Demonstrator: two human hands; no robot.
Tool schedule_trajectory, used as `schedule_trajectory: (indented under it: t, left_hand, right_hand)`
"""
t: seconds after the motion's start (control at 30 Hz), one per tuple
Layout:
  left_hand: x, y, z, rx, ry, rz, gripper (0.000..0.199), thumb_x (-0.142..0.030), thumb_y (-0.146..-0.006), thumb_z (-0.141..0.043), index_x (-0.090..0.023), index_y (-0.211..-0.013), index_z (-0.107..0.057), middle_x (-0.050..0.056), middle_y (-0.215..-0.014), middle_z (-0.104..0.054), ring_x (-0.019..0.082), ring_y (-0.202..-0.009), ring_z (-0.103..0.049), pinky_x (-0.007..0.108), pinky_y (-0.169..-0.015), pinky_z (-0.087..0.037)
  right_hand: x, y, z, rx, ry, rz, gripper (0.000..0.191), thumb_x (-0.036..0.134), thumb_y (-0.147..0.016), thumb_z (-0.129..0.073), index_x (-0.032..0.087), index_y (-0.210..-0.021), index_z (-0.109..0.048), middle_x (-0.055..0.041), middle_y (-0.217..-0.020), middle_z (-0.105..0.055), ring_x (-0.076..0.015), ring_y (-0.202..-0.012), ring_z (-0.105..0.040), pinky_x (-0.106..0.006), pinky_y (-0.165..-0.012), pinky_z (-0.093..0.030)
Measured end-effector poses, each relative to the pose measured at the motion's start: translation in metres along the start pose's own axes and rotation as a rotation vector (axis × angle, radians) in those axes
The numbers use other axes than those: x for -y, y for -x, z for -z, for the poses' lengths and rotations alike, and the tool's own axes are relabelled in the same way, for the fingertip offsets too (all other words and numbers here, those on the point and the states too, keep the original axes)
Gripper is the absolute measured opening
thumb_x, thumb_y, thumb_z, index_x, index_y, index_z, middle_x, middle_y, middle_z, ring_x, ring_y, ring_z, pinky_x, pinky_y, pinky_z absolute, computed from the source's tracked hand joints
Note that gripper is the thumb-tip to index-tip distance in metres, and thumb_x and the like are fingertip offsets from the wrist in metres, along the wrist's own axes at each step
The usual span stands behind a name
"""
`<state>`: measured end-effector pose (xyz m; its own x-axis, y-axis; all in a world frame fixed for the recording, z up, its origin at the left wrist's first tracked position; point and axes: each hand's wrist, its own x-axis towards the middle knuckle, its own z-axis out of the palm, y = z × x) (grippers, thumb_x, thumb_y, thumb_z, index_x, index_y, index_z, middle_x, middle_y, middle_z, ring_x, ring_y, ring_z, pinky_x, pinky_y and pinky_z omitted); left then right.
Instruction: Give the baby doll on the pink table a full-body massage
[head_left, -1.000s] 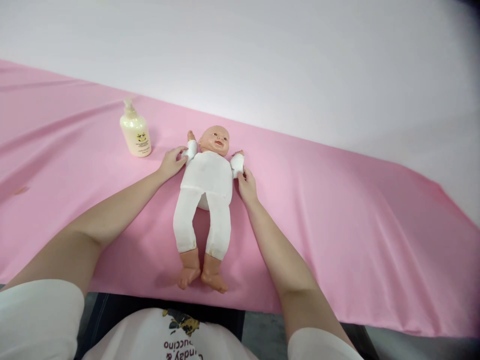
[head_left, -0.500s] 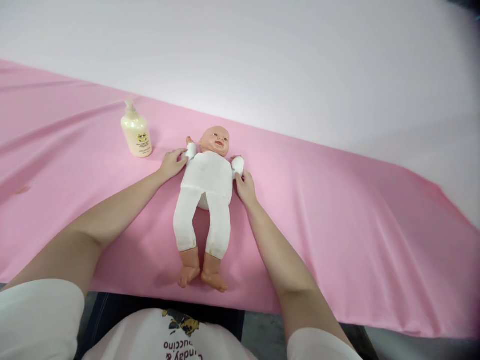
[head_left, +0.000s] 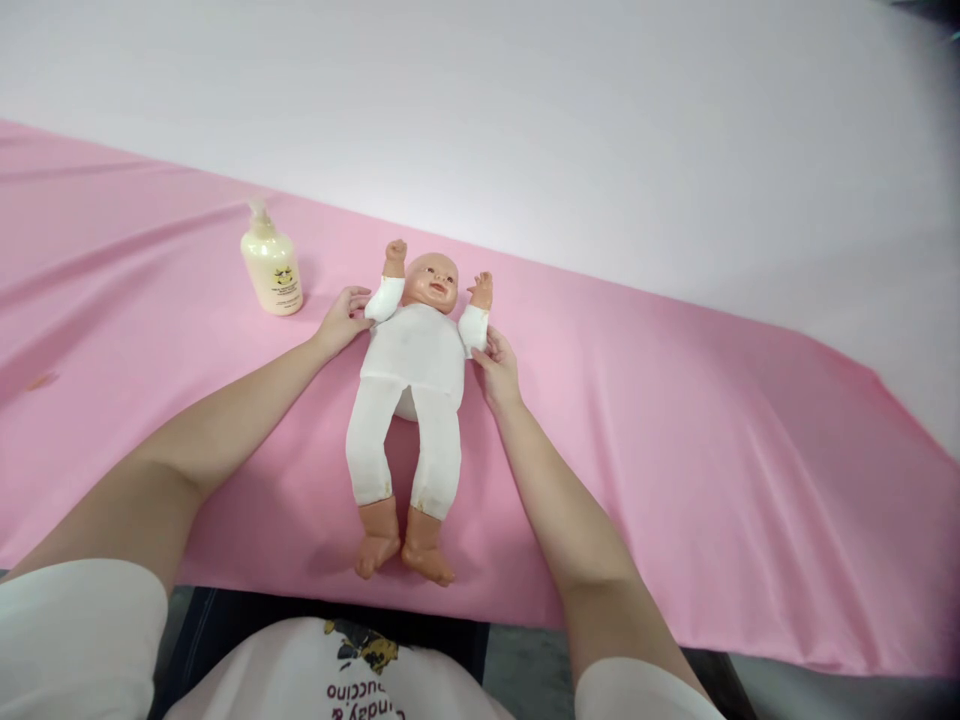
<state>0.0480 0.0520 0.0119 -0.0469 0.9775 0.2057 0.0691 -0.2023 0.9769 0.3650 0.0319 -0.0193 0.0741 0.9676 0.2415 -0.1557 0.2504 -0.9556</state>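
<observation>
A baby doll (head_left: pixel 412 345) lies on its back, with a white cloth-like body and limbs and bare plastic head, hands and feet. Both its arms are bent, hands raised on either side of the head. At the elbow of the doll's arm on the left, my left hand (head_left: pixel 345 320) grips with thumb and fingers. My right hand (head_left: pixel 499 368) pinches the other arm near its elbow, thumb in front and fingers partly hidden behind it. The doll's legs point toward me, slightly apart.
Left of the doll stands a pump bottle (head_left: pixel 274 270) of pale yellow liquid with a printed label. A creased pink cloth (head_left: pixel 645 430) lies under everything, and beyond it stretches a white surface (head_left: pixel 525 130). The cloth's near edge runs close to my body.
The doll's forearms have swung up, so its hands now stand higher beside its head. My hands stay at its elbows with a slight shift. The bottle has not moved.
</observation>
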Motion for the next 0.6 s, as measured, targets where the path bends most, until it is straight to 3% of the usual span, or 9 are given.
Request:
schedule_trajectory:
  t: [0.2,0.33,0.47,0.6]
  left_hand:
    - [0.0049,-0.0026,-0.0014,0.059,0.133,0.036,0.041,-0.015,-0.052,-0.072,-0.021,-0.09,-0.057,0.0,-0.077,-0.068,0.022,-0.081,-0.068,0.04,-0.083,-0.053]
    - [0.0087,-0.0042,-0.0021,0.053,0.104,0.041,0.033,-0.013,-0.051,-0.072,-0.02,-0.08,-0.058,-0.002,-0.069,-0.066,0.02,-0.074,-0.068,0.039,-0.082,-0.054]
    - [0.0096,-0.0037,-0.0016,0.065,0.099,0.019,0.038,-0.014,-0.05,-0.076,-0.019,-0.084,-0.061,0.0,-0.081,-0.072,0.019,-0.078,-0.069,0.035,-0.08,-0.054]
    - [0.0074,-0.001,-0.0024,0.075,0.096,0.009,0.044,-0.022,-0.059,-0.075,-0.021,-0.098,-0.056,0.0,-0.09,-0.071,0.018,-0.082,-0.067,0.031,-0.079,-0.05]
  right_hand:
    - [-0.0009,-0.0006,0.0031,-0.039,-0.019,-0.065,0.031,0.028,-0.059,-0.073,0.025,-0.088,-0.064,-0.0019,-0.093,-0.074,-0.0236,-0.092,-0.069,-0.048,-0.097,-0.055]
    - [0.0003,0.0026,0.0044,-0.031,0.038,-0.099,0.016,0.024,-0.06,-0.068,0.024,-0.072,-0.058,-0.0011,-0.084,-0.071,-0.0208,-0.087,-0.068,-0.041,-0.088,-0.056]
    - [0.0018,0.0034,0.0015,-0.061,0.002,-0.111,0.019,0.025,-0.059,-0.07,0.025,-0.075,-0.06,0.0008,-0.082,-0.07,-0.018,-0.08,-0.068,-0.037,-0.084,-0.057]
    - [0.0018,0.0018,-0.0029,-0.04,-0.045,-0.046,0.032,0.034,-0.064,-0.077,0.025,-0.089,-0.062,-0.0037,-0.1,-0.075,-0.0233,-0.101,-0.071,-0.042,-0.095,-0.056]
